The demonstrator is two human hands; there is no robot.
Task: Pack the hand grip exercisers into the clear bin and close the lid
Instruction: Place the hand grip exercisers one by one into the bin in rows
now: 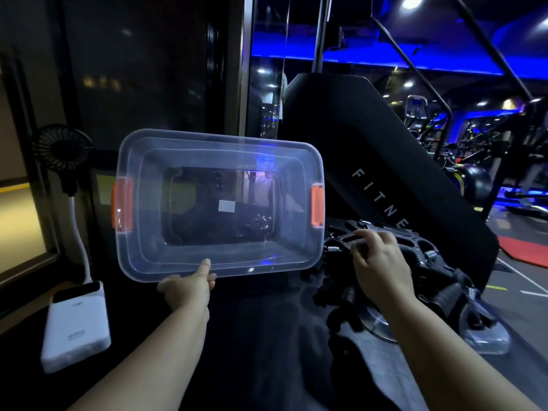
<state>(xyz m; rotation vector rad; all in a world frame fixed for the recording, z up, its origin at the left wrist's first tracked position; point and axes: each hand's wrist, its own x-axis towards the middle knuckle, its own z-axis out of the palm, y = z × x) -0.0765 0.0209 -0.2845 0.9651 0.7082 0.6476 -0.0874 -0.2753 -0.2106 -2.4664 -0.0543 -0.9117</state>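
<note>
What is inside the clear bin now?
The clear bin, tilted up by the left hand, looks empty; only a small white label shows. The grip exercisers lie outside.

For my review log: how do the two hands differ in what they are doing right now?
The left hand grips the near rim of the tilted clear bin; the right hand lies on the black hand grip exercisers. Left thumb points up; right fingers curl down. Both are bare.

Dim gym, blue ceiling lights (385, 59), black fitness machine (370, 137), red floor mat (525, 250).
</note>
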